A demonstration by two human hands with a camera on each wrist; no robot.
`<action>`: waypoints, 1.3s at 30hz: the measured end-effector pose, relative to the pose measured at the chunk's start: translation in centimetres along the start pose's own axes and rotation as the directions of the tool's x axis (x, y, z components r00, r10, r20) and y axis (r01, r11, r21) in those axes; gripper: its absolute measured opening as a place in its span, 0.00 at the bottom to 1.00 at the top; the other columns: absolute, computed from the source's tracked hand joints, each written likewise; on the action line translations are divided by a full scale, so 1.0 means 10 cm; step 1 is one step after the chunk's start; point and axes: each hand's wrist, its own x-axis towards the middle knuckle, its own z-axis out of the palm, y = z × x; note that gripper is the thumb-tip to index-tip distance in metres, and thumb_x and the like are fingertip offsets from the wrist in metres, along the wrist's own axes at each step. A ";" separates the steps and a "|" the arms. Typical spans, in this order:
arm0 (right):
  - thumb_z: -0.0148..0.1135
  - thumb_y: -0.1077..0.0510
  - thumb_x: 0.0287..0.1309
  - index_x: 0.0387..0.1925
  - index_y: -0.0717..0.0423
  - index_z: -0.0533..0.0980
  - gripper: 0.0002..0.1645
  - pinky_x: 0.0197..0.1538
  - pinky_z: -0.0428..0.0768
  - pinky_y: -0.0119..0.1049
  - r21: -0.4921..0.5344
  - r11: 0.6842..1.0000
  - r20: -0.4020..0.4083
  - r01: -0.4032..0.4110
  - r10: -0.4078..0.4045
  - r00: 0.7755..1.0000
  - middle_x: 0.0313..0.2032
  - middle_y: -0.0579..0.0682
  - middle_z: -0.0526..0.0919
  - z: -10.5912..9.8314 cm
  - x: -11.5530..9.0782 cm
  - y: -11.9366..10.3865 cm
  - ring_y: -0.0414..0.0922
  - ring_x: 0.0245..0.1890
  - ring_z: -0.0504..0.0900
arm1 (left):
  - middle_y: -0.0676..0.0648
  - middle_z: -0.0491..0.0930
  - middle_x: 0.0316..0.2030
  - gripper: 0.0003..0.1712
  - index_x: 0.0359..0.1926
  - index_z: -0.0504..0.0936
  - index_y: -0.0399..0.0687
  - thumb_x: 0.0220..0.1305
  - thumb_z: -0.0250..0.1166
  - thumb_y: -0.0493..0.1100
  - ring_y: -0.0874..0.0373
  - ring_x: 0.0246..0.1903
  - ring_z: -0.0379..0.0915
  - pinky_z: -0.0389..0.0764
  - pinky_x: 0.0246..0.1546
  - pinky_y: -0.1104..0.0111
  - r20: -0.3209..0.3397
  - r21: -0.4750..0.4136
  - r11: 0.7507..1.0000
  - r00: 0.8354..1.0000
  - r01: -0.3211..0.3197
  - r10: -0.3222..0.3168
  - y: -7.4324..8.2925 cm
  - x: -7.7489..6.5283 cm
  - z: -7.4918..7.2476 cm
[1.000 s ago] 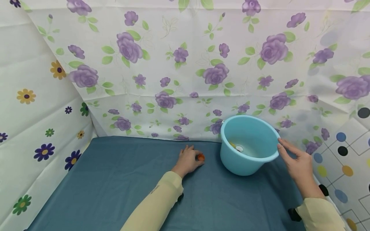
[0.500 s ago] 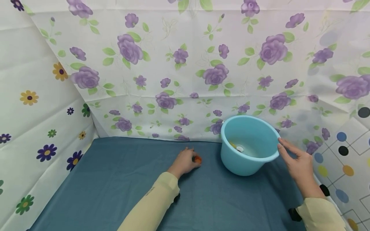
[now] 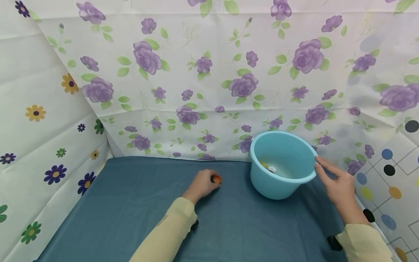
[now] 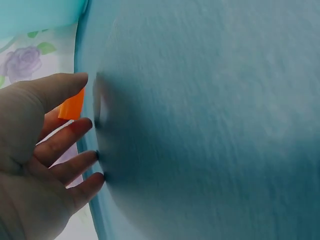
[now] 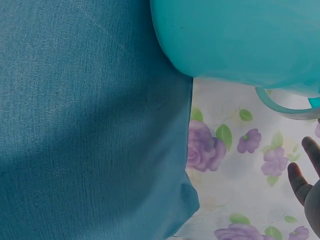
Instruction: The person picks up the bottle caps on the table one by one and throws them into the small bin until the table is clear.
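My left hand [image 3: 202, 183] is low over the blue-grey cloth, pinching a small round orange piece [image 3: 216, 179] between thumb and index finger. A dark part shows at the left side of this piece in the head view. The left wrist view shows an orange edge behind the thumb, with the other fingertips [image 4: 91, 156] close to the cloth. At right stands a light blue bucket [image 3: 273, 187], upright. My right hand [image 3: 338, 185] holds its rim at the right side with thumb and index finger; in the right wrist view the hand is mostly cut off.
Inside the bucket lie a yellow thing [image 3: 264, 165] and a white round thing [image 3: 272, 169]. The bucket's handle [image 5: 280, 106] hangs at its side. A flowered sheet [image 3: 203, 91] rises behind the cloth [image 3: 131, 203]; further patterned sheets border it left and right.
My left hand has moved left and slightly toward me with the orange piece, away from the bucket. The right hand and the bucket have stayed in place.
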 end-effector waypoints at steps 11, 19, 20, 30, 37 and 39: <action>0.59 0.40 0.58 0.56 0.27 0.73 0.23 0.51 0.70 0.15 0.010 0.999 -0.033 0.034 -0.033 0.999 0.59 0.39 0.75 -0.01 0.03 -0.01 0.20 0.57 0.68 | 0.54 0.80 0.38 0.17 0.47 0.81 0.54 0.56 0.68 0.49 0.62 0.34 0.74 0.77 0.34 0.68 -0.149 -0.029 1.000 0.989 -0.006 0.002 -0.08 0.00 -0.09; 0.59 0.40 0.58 0.56 0.26 0.73 0.22 0.53 0.72 0.19 0.004 1.000 -0.035 0.025 -0.024 0.999 0.59 0.36 0.74 0.00 0.04 -0.02 0.20 0.56 0.67 | 0.55 0.80 0.41 0.18 0.48 0.81 0.55 0.54 0.69 0.48 0.61 0.36 0.73 0.76 0.37 0.67 -0.275 -0.071 0.997 0.961 -0.025 0.005 0.02 0.02 -0.26; 0.59 0.39 0.58 0.56 0.26 0.73 0.23 0.53 0.72 0.19 0.004 1.000 -0.034 0.024 -0.023 0.999 0.59 0.36 0.74 0.00 0.04 -0.01 0.20 0.56 0.67 | 0.54 0.80 0.43 0.19 0.48 0.81 0.55 0.54 0.69 0.48 0.60 0.37 0.73 0.77 0.38 0.66 -0.284 -0.090 0.995 0.959 -0.033 0.006 0.04 0.02 -0.28; 0.58 0.39 0.57 0.56 0.24 0.72 0.23 0.52 0.73 0.19 0.001 1.000 -0.011 0.013 -0.013 1.000 0.59 0.33 0.73 0.00 0.01 0.02 0.20 0.57 0.67 | 0.58 0.79 0.42 0.16 0.46 0.80 0.59 0.55 0.68 0.48 0.62 0.43 0.75 0.79 0.42 0.64 -0.360 -0.221 0.965 0.931 -0.143 0.056 0.29 0.03 -0.43; 0.60 0.41 0.58 0.56 0.27 0.73 0.22 0.48 0.70 0.12 0.030 0.999 -0.030 0.044 -0.043 0.999 0.59 0.36 0.74 0.02 0.02 0.05 0.20 0.57 0.67 | 0.56 0.77 0.47 0.16 0.48 0.79 0.62 0.58 0.64 0.52 0.58 0.27 0.76 0.77 0.25 0.67 -0.345 -0.262 0.945 0.933 -0.196 0.098 0.55 0.05 -0.55; 0.60 0.41 0.58 0.55 0.27 0.74 0.22 0.48 0.70 0.12 0.035 0.998 -0.033 0.044 -0.043 0.999 0.59 0.37 0.74 0.02 0.02 0.05 0.20 0.58 0.67 | 0.56 0.78 0.48 0.15 0.48 0.79 0.63 0.58 0.65 0.53 0.58 0.30 0.76 0.78 0.28 0.65 -0.344 -0.255 0.944 0.933 -0.207 0.111 0.64 0.07 -0.58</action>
